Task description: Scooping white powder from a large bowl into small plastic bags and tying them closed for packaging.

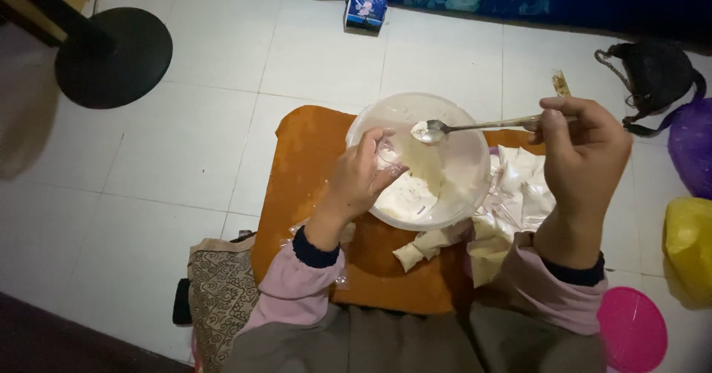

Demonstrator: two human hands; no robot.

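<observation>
A clear plastic bowl point(460, 132) with pale creamy paste in it rests on an orange board point(304, 158) on the tiled floor. My right hand point(582, 158) grips a metal spoon point(475, 127) by its handle; the spoon's tip carries a lump of the paste above the bowl. My left hand point(360, 176) pinches a small clear plastic bag point(387, 153) at the bowl's left rim, just beside the spoon's tip. Filled little bags point(423, 248) and a heap of clear bags point(519, 187) lie at the bowl's near and right sides.
A round black stand base point(111, 58) sits at the far left. A small printed packet point(365, 6) stands near a blue patterned cloth. At the right are a black bag point(653, 76), purple point(693, 154) and yellow point(690, 247) bags, and a pink lid point(632, 328).
</observation>
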